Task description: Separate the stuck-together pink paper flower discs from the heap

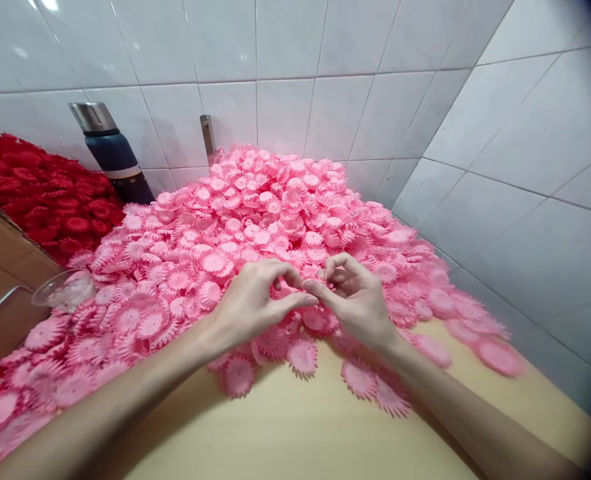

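My left hand and my right hand meet in front of a large heap of pink artificial flower pieces. Both have thumb and fingers curled into a pinch, the tips almost touching. A pink flower piece shows between them, mostly covered by the fingers. Its edge blends with the heap behind, so its outline is hard to make out. The loose pieces are round and flat with fringed edges and paler middles. Several lie on the table just below my hands.
A pale wooden table bears the heap. On the left are red flower pieces, a dark blue bottle with a metal cap, a clear plastic container and a cardboard box. Tiled walls close off the back and right.
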